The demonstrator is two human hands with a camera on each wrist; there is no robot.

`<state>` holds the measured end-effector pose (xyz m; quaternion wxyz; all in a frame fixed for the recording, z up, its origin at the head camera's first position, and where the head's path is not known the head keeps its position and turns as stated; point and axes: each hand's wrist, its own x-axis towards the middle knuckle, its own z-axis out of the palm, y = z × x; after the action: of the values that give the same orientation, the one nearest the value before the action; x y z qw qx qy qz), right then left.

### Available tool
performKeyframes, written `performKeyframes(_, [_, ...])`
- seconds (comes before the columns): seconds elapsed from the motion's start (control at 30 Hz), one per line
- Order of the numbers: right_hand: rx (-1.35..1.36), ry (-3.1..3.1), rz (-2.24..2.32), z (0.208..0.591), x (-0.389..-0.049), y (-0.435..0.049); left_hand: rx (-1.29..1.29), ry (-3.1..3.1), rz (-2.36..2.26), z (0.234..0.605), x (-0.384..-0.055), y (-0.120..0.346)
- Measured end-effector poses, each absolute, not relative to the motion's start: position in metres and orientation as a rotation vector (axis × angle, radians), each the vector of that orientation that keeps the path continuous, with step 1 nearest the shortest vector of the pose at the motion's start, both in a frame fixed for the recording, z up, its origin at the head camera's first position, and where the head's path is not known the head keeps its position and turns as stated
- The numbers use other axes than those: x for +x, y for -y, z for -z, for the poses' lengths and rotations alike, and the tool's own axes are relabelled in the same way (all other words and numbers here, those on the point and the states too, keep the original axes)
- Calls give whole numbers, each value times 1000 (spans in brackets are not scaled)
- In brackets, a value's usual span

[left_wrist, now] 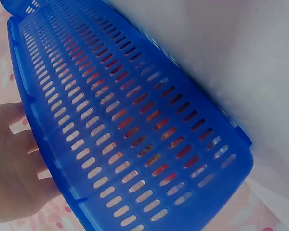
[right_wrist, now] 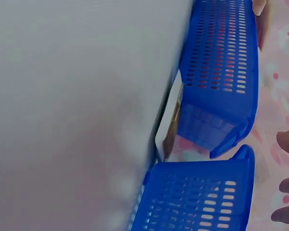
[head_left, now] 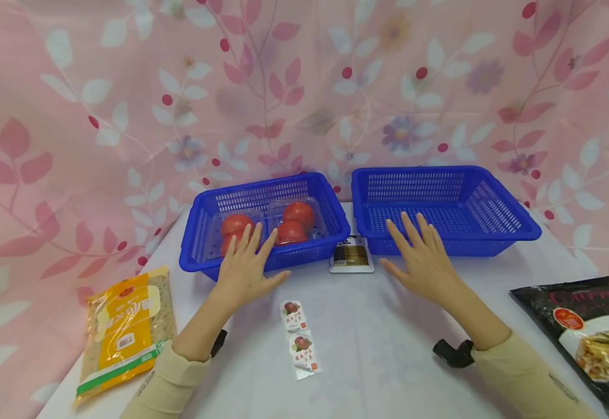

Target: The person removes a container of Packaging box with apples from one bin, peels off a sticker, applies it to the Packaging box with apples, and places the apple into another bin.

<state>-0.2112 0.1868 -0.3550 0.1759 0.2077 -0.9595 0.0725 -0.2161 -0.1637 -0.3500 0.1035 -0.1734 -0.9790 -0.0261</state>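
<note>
Left hand [head_left: 244, 272] above the rectangular blue plastic basket [head_left: 309, 252] and right hand [head_left: 424, 263] to its right, fingers spread and empty, should approach its round red tomatoes [head_left: 299, 216] softly.

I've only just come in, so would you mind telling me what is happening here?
A person has both hands spread, gripping nothing: the left hand by the left blue plastic basket, the right hand by the right blue plastic basket. Tomatoes sit in clear plastic trays inside the left one. A strip of fruit-printed stickers lies on the white tabletop, and a brown-and-white packet lies near the gap between the baskets.
</note>
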Motion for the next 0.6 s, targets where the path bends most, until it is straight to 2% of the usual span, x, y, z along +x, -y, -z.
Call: performKeyframes(0.6, [726, 2742, -346, 340, -226, -138, -409, 2960, 348, 337, -223, 182])
